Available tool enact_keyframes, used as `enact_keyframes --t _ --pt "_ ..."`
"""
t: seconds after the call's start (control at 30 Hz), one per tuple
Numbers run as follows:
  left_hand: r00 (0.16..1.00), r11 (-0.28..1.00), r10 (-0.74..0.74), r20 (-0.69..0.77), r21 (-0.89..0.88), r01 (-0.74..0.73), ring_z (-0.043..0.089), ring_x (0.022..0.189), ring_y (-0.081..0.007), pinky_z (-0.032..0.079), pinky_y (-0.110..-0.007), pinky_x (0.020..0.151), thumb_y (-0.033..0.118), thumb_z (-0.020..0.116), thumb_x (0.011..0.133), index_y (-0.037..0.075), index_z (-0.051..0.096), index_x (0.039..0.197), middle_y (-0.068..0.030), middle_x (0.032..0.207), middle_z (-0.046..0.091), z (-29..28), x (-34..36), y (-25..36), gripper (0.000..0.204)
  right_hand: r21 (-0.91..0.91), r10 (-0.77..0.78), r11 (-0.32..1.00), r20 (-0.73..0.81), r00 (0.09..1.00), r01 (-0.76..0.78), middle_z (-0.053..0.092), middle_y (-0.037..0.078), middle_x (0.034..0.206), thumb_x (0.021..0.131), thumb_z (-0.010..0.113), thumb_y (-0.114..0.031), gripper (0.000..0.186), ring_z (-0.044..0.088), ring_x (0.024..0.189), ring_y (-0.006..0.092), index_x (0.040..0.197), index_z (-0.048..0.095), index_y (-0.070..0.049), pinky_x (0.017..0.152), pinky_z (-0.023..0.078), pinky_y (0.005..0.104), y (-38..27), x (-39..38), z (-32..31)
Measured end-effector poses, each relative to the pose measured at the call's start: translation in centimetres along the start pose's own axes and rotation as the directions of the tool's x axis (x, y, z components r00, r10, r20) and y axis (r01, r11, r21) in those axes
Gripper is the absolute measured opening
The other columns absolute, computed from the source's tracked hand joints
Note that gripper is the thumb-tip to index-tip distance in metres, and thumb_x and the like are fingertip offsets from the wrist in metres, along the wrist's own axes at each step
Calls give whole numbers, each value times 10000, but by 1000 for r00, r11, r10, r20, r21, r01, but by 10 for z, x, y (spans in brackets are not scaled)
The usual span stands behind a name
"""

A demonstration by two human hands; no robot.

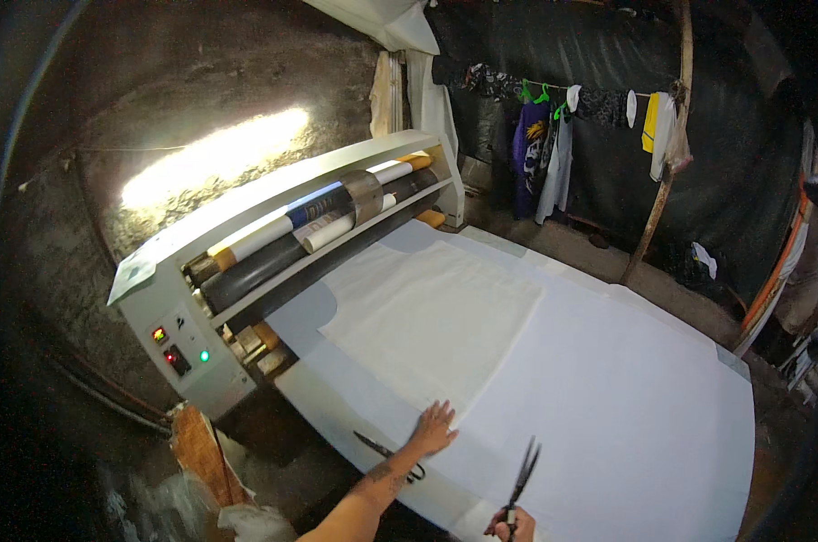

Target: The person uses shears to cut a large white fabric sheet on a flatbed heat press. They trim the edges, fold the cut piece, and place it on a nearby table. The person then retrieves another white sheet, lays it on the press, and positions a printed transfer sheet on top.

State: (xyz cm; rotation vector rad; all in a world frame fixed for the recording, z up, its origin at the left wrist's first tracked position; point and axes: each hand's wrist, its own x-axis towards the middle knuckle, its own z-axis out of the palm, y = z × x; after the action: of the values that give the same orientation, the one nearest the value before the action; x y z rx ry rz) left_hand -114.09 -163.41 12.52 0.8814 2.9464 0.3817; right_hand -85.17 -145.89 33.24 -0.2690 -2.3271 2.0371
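Flat first, sharp stuff well clear

So the counter fills most of the view, and its left edge runs up to a roller machine. Spread over most of it is a pale sheet, reaching out toward the right edge (paper or cloth, can't tell). On top, in the counter's left half, sits an off-white fabric panel, faintly rippled, one side by the machine and one corner toward the near edge.

Then the dark scissors, held above the near edge with the tips aimed in at the middle. The loose scissors lie along the near edge toward the near-left corner, partly hidden by the person's forearm.

Hands: the left hand is spread flat, fingers apart, at the panel's near corner, gripping nothing. The right hand is clamped on the scissor handles.

Step in hand looks like settling that panel. Imo they'd do best sweeping outward with a flat palm, no tugging, since thin fabric probably skews easily. Tips should stay up off both layers, and that spare pair is better parked away from the wrist.
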Motion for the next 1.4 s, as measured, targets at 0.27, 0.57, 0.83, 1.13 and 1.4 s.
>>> enact_keyframes --t 0.27,0.57,0.83,1.13,1.4 --pt "983 988 111 146 -128 -92 124 1388 -428 121 -548 1114 458 401 942 16 265 1434 -219 1512 149 8 -17 -40 676 112 -13 993 -257 966 43 516 38 615 912 558 -417 408 569 547 153 821 508 -23 515 473 296 -30 93 109" --pt "906 472 355 232 -881 40 394 1287 -315 262 -463 1085 422 437 964 11 366 1377 -182 1372 428 -31 -4 -43 587 63 -10 998 -179 984 22 536 40 602 905 571 -456 440 540 484 135 852 530 -21 478 458 272 -39 141 166" --pt "816 -595 575 59 -654 467 519 1146 -204 386 -380 1028 299 515 960 -15 460 1275 -113 1215 542 -106 -12 -34 448 62 67 996 -53 996 -64 544 42 609 952 522 -292 308 537 463 130 806 524 -20 448 441 269 -20 134 171" --pt "844 -653 534 51 -609 450 566 976 -167 438 -335 915 196 510 965 -5 520 1182 -61 1035 585 -110 -52 10 296 312 -90 948 55 994 69 558 55 561 927 490 -483 498 539 455 141 808 544 -3 444 439 264 -13 91 142" --pt "862 -487 492 121 -782 388 538 896 -94 422 -276 832 241 561 949 90 543 1021 6 935 581 -143 -92 72 167 508 -99 860 65 993 52 519 67 548 880 564 -526 531 512 443 156 743 543 -13 435 433 273 -12 35 107"
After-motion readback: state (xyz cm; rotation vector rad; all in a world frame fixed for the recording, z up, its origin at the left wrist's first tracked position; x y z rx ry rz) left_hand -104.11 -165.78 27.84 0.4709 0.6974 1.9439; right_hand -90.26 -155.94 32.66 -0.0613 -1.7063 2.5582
